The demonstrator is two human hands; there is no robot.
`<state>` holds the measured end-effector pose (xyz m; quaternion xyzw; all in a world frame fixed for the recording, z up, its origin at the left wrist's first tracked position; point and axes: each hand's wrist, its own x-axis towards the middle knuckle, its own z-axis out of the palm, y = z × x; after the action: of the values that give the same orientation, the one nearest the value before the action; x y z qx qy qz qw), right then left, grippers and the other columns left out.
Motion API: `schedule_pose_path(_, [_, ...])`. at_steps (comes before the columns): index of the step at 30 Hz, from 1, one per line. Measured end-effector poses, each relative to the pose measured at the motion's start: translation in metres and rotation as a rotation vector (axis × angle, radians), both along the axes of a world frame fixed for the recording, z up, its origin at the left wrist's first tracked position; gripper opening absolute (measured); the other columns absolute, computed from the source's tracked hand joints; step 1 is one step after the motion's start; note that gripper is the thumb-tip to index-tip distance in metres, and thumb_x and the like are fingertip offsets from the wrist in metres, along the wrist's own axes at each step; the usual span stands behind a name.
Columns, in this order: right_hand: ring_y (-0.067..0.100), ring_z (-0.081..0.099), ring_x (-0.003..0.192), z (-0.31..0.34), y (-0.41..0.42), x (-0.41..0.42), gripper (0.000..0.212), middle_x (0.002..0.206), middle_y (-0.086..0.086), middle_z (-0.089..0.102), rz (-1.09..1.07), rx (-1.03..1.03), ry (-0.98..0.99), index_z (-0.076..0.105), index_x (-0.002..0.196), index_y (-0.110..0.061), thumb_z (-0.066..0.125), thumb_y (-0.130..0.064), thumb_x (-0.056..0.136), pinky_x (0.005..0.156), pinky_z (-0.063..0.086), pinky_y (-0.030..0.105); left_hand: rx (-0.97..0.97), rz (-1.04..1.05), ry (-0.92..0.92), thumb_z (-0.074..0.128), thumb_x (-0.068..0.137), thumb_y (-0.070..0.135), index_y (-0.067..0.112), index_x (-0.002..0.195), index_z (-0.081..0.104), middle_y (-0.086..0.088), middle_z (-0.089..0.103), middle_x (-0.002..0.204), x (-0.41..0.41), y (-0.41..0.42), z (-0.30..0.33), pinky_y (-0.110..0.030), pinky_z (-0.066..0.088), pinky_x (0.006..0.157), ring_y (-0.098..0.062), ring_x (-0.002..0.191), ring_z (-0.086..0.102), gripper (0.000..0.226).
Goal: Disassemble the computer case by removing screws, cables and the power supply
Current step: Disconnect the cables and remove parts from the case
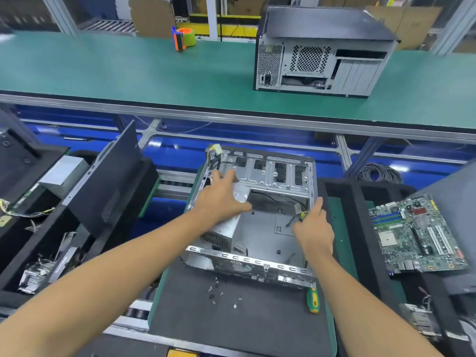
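Silver metal is what I see most, because the computer case [260,210] lies open on the dark mat [231,313] right in front of me, with its side off and its board gone. I think a good part of the job is done: a green board [417,233] rests on the black foam tray [342,191] to my right, and loose screws [219,292] lie on the mat just beside the case. I count about eight of them, but they are tiny, so I may be off. What is left, I think, is the power supply [226,225], the grey box in the near left corner of the case, and the thin cables [296,215] inside. My left hand [221,199] lies flat on top of the power supply with its fingers spread out, holding nothing. My right hand [313,225] is at the right wall of the case, and its fingers seem to pinch a small cable end there, though I cannot see that well. One screwdriver [313,300] with a green and yellow handle lies at the case's near right corner. One more whole case [322,52] stands far off on the green desk [128,65], and one roll of green tape [184,38] too.
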<state>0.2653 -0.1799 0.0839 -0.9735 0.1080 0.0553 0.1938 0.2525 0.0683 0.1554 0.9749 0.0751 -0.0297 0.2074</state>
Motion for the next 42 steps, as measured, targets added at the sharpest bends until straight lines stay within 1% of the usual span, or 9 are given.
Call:
schedule_pose_path(4, [0.041,0.063,0.105,0.002,0.0,-0.001,0.083,0.149,0.017,0.042,0.002,0.004,0.008,-0.002,0.161,-0.012,0.05,-0.025,0.097,0.083,0.055,0.051,-0.214,0.047,-0.019,0.067,0.055,0.068,0.042,0.106,0.041,0.005,0.043,0.112,0.002,0.01,0.03,-0.038,0.051,0.074,-0.018,0.083,0.062,0.063])
schedule_pose_path(7, [0.04,0.064,0.103,0.004,0.0,-0.002,0.083,0.151,0.016,0.041,0.007,0.004,0.008,-0.002,0.161,-0.012,0.049,-0.024,0.097,0.083,0.056,0.05,-0.36,0.025,-0.043,0.074,0.061,0.059,0.044,0.105,0.045,0.005,0.049,0.117,0.002,0.018,0.044,-0.043,0.055,0.082,-0.015,0.093,0.062,0.055])
schedule_pose_path(10, [0.04,0.065,0.099,0.005,-0.001,-0.002,0.083,0.152,0.017,0.039,0.007,0.002,0.008,-0.003,0.161,-0.012,0.048,-0.025,0.097,0.08,0.057,0.048,-0.393,-0.04,-0.108,0.077,0.064,0.053,0.045,0.107,0.047,0.017,0.05,0.118,-0.008,0.022,0.05,-0.044,0.054,0.089,-0.004,0.099,0.059,0.053])
schedule_pose_path(14, [0.041,0.065,0.1,0.004,0.0,-0.002,0.083,0.153,0.017,0.039,0.004,0.023,0.011,-0.002,0.161,-0.012,0.047,-0.027,0.097,0.082,0.056,0.049,-0.398,-0.139,-0.238,0.08,0.064,0.051,0.046,0.112,0.051,0.027,0.047,0.117,-0.026,0.024,0.055,-0.043,0.053,0.088,0.001,0.101,0.056,0.056])
schedule_pose_path(25, [0.042,0.064,0.098,0.0,-0.002,-0.002,0.079,0.152,0.018,0.04,0.003,0.056,-0.021,0.001,0.161,-0.013,0.045,-0.027,0.097,0.08,0.054,0.047,-0.378,-0.463,-0.474,0.083,0.064,0.031,0.026,0.123,0.061,0.005,0.055,0.132,-0.06,0.064,0.073,-0.049,0.047,0.102,-0.024,0.128,0.054,0.062])
schedule_pose_path(31, [0.041,0.063,0.096,-0.006,-0.003,0.0,0.075,0.147,0.02,0.044,0.003,0.059,-0.052,0.004,0.161,-0.009,0.042,-0.029,0.099,0.069,0.041,0.04,-0.364,-0.544,-0.56,0.087,0.058,0.027,0.018,0.117,0.066,-0.002,0.056,0.134,-0.073,0.068,0.064,-0.051,0.048,0.1,-0.029,0.126,0.057,0.062])
schedule_pose_path(38, [0.04,0.063,0.094,-0.009,-0.003,0.001,0.075,0.143,0.019,0.045,-0.004,0.058,-0.083,0.008,0.16,-0.01,0.044,-0.03,0.099,0.066,0.042,0.041,-0.353,-0.588,-0.713,0.088,0.055,0.027,0.017,0.118,0.065,-0.005,0.056,0.135,-0.077,0.073,0.065,-0.046,0.049,0.099,-0.03,0.123,0.059,0.068])
schedule_pose_path(40, [0.039,0.057,0.112,-0.005,-0.002,0.0,0.077,0.147,0.02,0.038,0.021,0.052,-0.104,0.01,0.16,-0.01,0.049,-0.03,0.096,0.08,0.049,0.049,-0.345,-0.604,-0.775,0.088,0.052,0.026,0.018,0.119,0.064,-0.007,0.056,0.135,-0.078,0.073,0.065,-0.047,0.051,0.095,-0.031,0.12,0.059,0.071])
schedule_pose_path(42, [0.038,0.038,0.137,-0.004,-0.001,-0.002,0.078,0.154,0.02,0.029,0.085,-0.044,-0.161,0.016,0.159,-0.013,0.053,-0.031,0.093,0.106,0.038,0.053,-0.328,-0.626,-0.838,0.089,0.05,0.025,0.016,0.118,0.063,-0.01,0.056,0.133,-0.08,0.071,0.065,-0.045,0.053,0.092,-0.032,0.119,0.06,0.073])
